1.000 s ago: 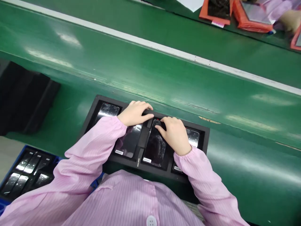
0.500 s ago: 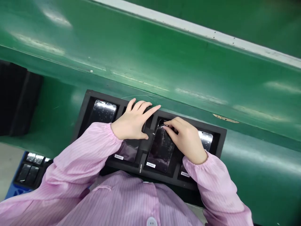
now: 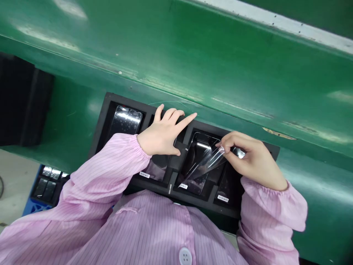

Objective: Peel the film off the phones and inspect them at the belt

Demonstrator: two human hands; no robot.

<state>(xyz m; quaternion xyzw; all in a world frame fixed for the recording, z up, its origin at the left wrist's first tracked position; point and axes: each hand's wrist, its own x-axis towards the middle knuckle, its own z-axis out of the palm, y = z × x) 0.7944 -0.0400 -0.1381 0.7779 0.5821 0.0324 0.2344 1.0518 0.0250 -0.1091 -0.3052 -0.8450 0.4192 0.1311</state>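
A black tray with several slots lies on the green bench in front of me, a dark glossy phone screen in each slot. My left hand rests flat on the tray's middle divider, fingers spread, holding nothing. My right hand pinches the top corner of a clear protective film and holds it partly peeled up from the screen in the third slot. The film's lower end still lies on that screen. Another screen sits uncovered in the leftmost slot.
A raised green conveyor edge with a white strip runs across behind the tray. At the lower left, a blue crate holds more dark screens. Something black stands at the far left.
My right hand has moved right and up, lifting the clear film off the third screen. The left hand stays pressed on the tray. The camera view has shifted down slightly.
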